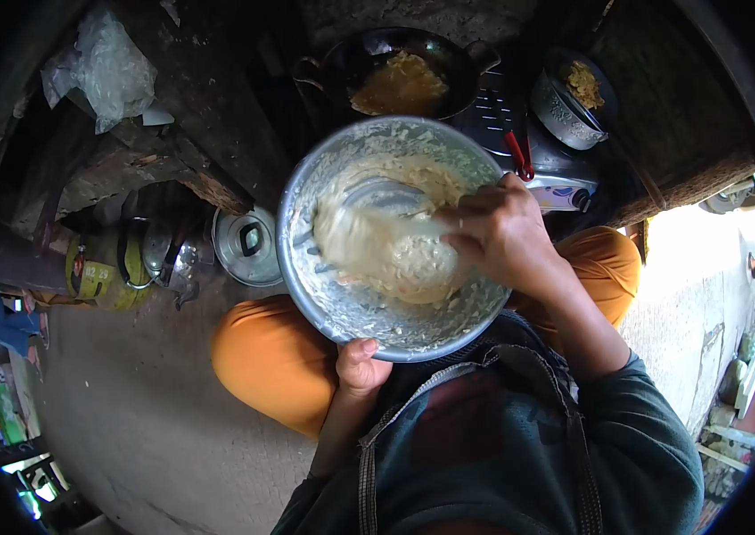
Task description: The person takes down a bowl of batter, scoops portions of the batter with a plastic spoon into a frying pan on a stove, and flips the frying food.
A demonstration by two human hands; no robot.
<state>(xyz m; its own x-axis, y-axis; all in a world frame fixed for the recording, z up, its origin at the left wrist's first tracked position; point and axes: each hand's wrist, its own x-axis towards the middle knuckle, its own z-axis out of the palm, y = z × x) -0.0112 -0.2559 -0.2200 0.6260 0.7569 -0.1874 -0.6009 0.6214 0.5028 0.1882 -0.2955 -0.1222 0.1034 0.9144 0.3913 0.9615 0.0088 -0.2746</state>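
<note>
A grey metal bowl (pixel 299 283) rests tilted above my lap, its inside smeared with pale, wet batter (pixel 395 259). My left hand (pixel 361 367) grips the near rim, thumb over the edge and fingers hidden beneath. Over the bowl's right side, my right hand (pixel 507 227) has its fingers closed together, pointing into the batter. A pale streak of motion blur runs left from those fingertips, perhaps from a utensil, but its kind cannot be made out.
Behind the bowl, a dark wok (pixel 342 85) with golden food in oil sits on a gas stove (pixel 556 169). A red-handled tool (pixel 520 156) lies near it. Right of that stands a pot (pixel 565 125) holding fried pieces. A lid (pixel 246 254) and a green gas cylinder (pixel 97 272) are left.
</note>
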